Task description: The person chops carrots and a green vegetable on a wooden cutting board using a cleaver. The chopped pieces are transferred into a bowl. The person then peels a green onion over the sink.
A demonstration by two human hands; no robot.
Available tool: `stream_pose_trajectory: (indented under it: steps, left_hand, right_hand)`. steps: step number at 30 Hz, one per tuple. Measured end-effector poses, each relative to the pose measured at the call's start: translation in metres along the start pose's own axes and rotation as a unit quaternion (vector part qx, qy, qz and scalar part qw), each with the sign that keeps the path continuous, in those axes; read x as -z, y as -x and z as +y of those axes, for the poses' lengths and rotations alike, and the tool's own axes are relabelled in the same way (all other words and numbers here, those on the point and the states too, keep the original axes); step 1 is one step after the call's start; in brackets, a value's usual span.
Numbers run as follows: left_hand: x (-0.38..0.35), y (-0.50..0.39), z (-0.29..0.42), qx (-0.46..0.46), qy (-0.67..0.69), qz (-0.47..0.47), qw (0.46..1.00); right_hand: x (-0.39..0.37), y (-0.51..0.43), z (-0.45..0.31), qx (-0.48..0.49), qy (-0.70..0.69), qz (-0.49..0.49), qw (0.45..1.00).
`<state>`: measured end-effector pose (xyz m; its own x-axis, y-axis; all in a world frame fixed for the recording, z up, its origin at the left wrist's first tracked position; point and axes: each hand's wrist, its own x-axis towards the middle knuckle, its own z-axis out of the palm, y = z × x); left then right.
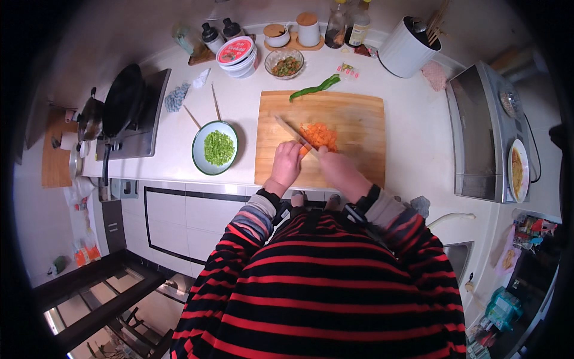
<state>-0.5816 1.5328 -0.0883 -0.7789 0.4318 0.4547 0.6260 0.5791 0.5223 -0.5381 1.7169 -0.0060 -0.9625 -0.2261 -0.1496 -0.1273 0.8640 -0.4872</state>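
My right hand (pixel 339 172) grips the handle end of a kitchen knife (pixel 289 128), whose blade slants up to the left over a wooden cutting board (pixel 363 116). Under the fingertips of my left hand (pixel 287 162) is a piece of carrot (pixel 305 149), held against the board beside the blade. A pile of chopped carrot (pixel 320 135) lies on the far side of the knife. A long green pepper (pixel 315 88) rests across the board's back edge. To the left stands a bowl of chopped green vegetable (pixel 219 148) with a green rim.
A pair of chopsticks (pixel 216 102) touches the bowl's far side. Behind the board are a glass bowl of chopped food (pixel 285 66) and a white tub (pixel 237 56). A wok (pixel 123 101) sits on the stove at left. A microwave-like appliance (pixel 475 134) stands at right.
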Motion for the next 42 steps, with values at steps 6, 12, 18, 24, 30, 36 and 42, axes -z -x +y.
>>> stream_pose_trajectory:
  steps: [6,12,18,24,30,36,42]
  left_hand:
    - [-0.001,0.000,-0.001,0.001,-0.008,-0.003,1.000]
    - [-0.001,0.002,-0.002,-0.003,-0.003,0.003,1.000]
    - [-0.001,0.003,-0.001,0.012,0.000,-0.011,1.000]
    - [0.000,0.000,-0.001,0.006,-0.005,-0.004,1.000]
    - [-0.002,0.002,-0.002,0.005,-0.006,0.005,1.000]
    - [-0.001,0.003,-0.001,0.017,0.003,0.004,1.000]
    - [0.002,-0.003,-0.001,0.018,0.016,-0.006,1.000]
  right_hand:
    - [0.004,-0.009,0.005,0.004,0.003,0.007,1.000]
    - [0.022,0.007,-0.004,0.000,0.026,-0.022,0.999]
    - [0.000,-0.001,-0.003,-0.005,-0.002,-0.005,1.000]
    - [0.000,-0.013,0.006,0.006,-0.006,0.010,1.000]
    - [0.019,0.007,-0.002,0.003,0.015,-0.023,1.000]
    - [0.000,0.000,-0.010,0.014,-0.003,0.005,1.000]
    - [-0.002,-0.017,0.003,-0.008,0.017,-0.002,1.000]
